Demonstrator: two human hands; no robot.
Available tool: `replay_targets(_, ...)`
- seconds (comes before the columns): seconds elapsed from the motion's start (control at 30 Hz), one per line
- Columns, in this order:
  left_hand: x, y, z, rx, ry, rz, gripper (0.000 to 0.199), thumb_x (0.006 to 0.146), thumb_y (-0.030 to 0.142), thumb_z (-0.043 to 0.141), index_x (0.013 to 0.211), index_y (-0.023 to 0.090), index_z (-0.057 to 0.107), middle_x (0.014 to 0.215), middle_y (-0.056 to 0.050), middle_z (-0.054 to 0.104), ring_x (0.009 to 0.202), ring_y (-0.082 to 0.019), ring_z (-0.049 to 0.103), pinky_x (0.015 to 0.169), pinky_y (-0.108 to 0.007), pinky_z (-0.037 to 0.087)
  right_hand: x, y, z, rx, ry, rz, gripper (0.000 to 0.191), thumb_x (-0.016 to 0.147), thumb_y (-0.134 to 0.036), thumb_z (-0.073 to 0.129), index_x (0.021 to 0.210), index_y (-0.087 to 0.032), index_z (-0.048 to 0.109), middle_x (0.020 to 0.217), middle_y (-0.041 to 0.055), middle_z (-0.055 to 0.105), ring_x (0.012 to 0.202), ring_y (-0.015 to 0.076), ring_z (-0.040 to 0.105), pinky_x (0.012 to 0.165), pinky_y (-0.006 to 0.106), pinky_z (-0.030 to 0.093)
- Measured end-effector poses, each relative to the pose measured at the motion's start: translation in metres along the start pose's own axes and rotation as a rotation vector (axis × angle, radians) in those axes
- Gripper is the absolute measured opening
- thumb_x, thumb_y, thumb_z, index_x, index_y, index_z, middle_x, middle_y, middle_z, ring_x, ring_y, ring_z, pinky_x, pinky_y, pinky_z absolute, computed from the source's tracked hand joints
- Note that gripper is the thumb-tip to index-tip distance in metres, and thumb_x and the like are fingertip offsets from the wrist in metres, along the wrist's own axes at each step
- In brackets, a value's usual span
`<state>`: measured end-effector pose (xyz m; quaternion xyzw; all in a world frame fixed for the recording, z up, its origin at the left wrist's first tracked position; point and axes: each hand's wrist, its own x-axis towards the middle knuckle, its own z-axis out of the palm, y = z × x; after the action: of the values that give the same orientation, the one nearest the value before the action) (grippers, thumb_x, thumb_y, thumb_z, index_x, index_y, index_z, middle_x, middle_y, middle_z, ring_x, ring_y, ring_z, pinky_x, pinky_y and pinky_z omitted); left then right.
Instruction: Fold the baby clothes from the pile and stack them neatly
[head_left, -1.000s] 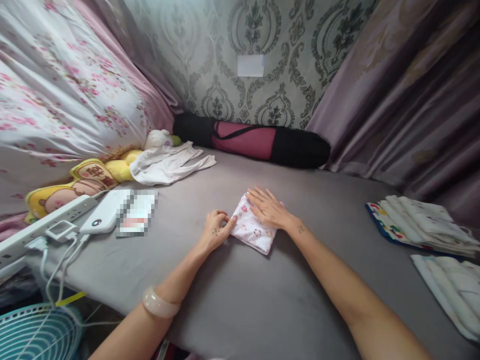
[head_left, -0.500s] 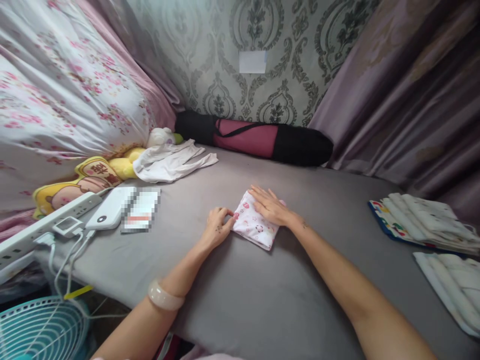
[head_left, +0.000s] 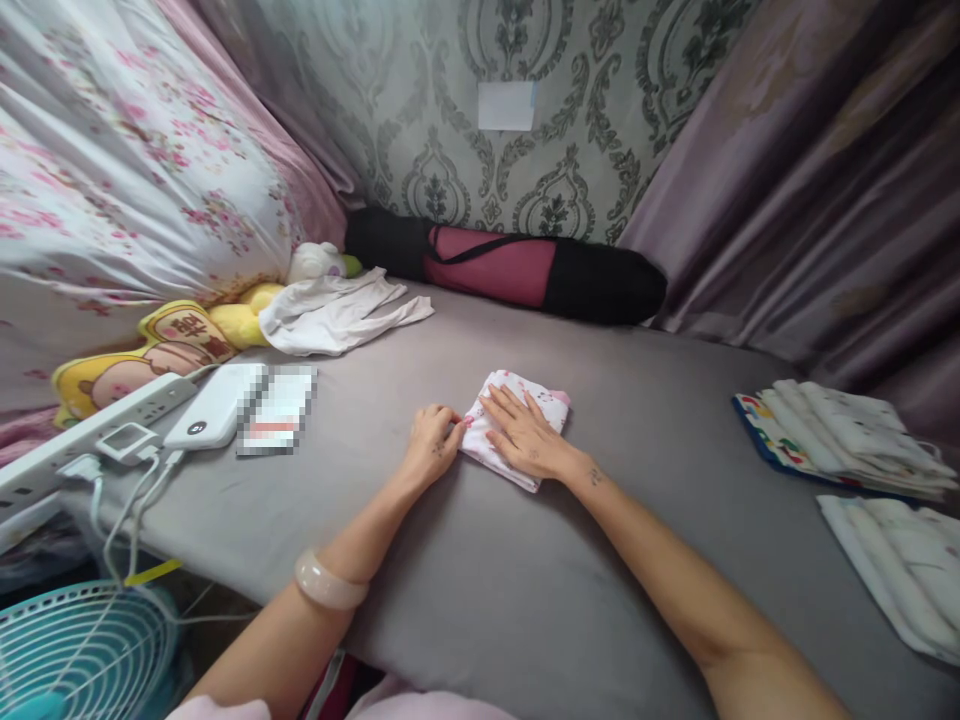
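A small folded cloth (head_left: 551, 408), white with a pink print, lies on the grey bed sheet (head_left: 480, 570) in the middle of the head view. Flat on top of it rests my right hand (head_left: 523, 432), fingers spread, covering much of its front half. At the cloth's left edge, my left hand (head_left: 435, 440) has its thumb and fingers pinched together on the border. A pale bangle (head_left: 330, 582) circles my left forearm.
White garment (head_left: 337, 315) and plush toys (head_left: 187, 340) lie back left, near a power strip (head_left: 97, 435), power bank (head_left: 217, 405) and blurred packet (head_left: 277, 410). A long bag (head_left: 495, 265) lines the wall. Folded clothes (head_left: 847, 430) are stacked right; a fan (head_left: 75, 650) stands low left.
My right hand has slid nearer and slightly left over the cloth, uncovering its far part. My left hand stays at the left edge. The camera view has shifted slightly.
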<state>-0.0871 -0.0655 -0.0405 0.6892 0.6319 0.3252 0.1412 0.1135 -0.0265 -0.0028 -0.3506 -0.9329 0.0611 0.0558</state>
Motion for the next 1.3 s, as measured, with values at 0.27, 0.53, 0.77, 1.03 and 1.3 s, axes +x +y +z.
replay_targets(0.27, 0.012, 0.004, -0.009, -0.101, -0.042, -0.204, 0.027, 0.089, 0.026, 0.042, 0.088, 0.015, 0.067, 0.083, -0.006, 0.068, 0.080, -0.017, 0.060, 0.079, -0.030, 0.047, -0.013, -0.034, 0.013, -0.014, -0.010, -0.060, 0.059, 0.101, -0.043, 0.026, 0.153, -0.015, 0.025, 0.159, 0.0091, 0.021, 0.148, 0.0249, 0.007, 0.119, 0.051, 0.005)
replay_targets(0.53, 0.040, 0.027, -0.027, -0.065, -0.203, -0.274, 0.033, 0.088, 0.035, 0.044, 0.095, 0.013, 0.068, 0.081, -0.006, 0.069, 0.075, -0.017, 0.061, 0.068, -0.025, 0.044, -0.029, -0.060, 0.007, 0.166, -0.086, -0.149, 0.059, 0.101, -0.046, 0.025, 0.150, -0.014, 0.032, 0.159, 0.0111, 0.023, 0.148, 0.0222, 0.010, 0.119, 0.050, 0.003)
replay_targets(0.77, 0.070, 0.052, -0.006, 0.051, -0.353, -0.329, 0.039, 0.084, 0.050, 0.051, 0.070, 0.016, 0.066, 0.047, -0.002, 0.055, 0.055, -0.018, 0.057, 0.055, -0.026, 0.036, -0.036, -0.057, -0.002, 0.396, -0.067, -0.133, 0.046, 0.101, -0.037, 0.032, 0.138, -0.019, 0.052, 0.154, 0.0071, 0.036, 0.146, 0.0199, 0.020, 0.120, 0.047, 0.004)
replay_targets(1.03, 0.081, 0.051, 0.004, 0.050, -0.394, -0.425, 0.046, 0.078, 0.056, 0.059, 0.051, 0.020, 0.046, 0.044, 0.001, 0.044, 0.046, -0.013, 0.046, 0.047, -0.025, 0.028, -0.039, -0.031, 0.002, 0.964, 0.435, 0.374, 0.066, 0.102, -0.048, 0.020, 0.093, -0.015, 0.076, 0.092, 0.0084, 0.076, 0.093, 0.0192, 0.069, 0.089, 0.031, 0.050)
replay_targets(1.3, 0.076, 0.060, -0.003, -0.058, -0.363, -0.391, 0.035, 0.075, 0.049, 0.063, 0.063, 0.019, 0.051, 0.051, 0.003, 0.048, 0.048, -0.012, 0.047, 0.045, -0.022, 0.030, -0.040, 0.021, 0.016, 0.283, 0.522, 0.915, 0.047, 0.092, -0.015, 0.030, 0.133, -0.019, 0.054, 0.140, 0.0076, 0.055, 0.129, 0.0173, 0.049, 0.106, 0.030, 0.036)
